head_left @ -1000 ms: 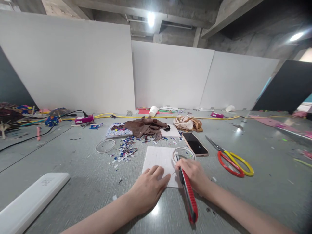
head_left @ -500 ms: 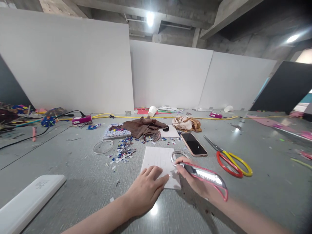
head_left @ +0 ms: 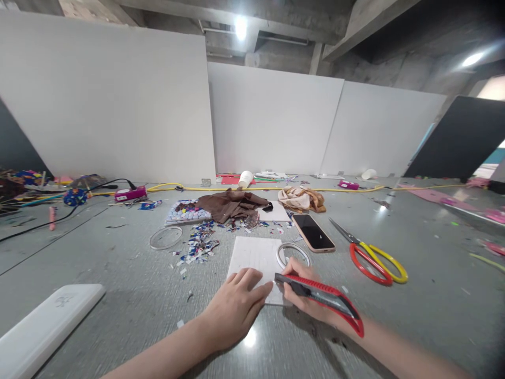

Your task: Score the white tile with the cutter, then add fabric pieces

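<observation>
I see left hand flat, fingers spread, pressing the white sheet on the tabletop — right hand clenched round the red utility knife, tip at the sheet's near right edge, just beside a clear ring

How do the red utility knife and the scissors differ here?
The utility knife is held in the right hand, over the white sheet's near edge; the scissors lie untouched on the table. The utility knife has a red and black body; the scissors have one red and one yellow handle loop. Both are cutting tools.
</observation>
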`<state>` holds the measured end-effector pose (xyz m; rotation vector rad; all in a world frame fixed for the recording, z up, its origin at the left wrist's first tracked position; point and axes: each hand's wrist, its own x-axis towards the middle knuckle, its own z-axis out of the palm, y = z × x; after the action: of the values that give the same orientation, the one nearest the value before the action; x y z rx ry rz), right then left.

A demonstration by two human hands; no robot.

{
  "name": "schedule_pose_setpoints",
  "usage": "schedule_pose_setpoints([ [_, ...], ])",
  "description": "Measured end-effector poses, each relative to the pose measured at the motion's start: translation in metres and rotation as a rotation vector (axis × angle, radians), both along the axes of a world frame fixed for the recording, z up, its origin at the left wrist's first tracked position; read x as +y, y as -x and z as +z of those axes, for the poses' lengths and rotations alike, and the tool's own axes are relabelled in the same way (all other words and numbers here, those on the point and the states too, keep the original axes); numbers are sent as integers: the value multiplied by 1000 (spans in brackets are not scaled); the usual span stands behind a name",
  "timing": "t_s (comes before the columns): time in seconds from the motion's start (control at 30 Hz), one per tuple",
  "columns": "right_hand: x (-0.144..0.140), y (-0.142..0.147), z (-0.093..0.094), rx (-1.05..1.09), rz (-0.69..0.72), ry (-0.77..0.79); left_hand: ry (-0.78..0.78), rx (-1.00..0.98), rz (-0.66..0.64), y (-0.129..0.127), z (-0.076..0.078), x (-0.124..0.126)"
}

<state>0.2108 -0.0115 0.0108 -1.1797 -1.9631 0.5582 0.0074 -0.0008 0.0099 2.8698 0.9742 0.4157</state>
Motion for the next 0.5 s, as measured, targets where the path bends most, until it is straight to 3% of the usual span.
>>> schedule_pose_setpoints([
  [0.33,2,0,-7,-38,16,-8,-6,0,2,0,-1,-1],
  [0.5,1,1,0,-71,19,23,-10,-6,4,0,-1,-1],
])
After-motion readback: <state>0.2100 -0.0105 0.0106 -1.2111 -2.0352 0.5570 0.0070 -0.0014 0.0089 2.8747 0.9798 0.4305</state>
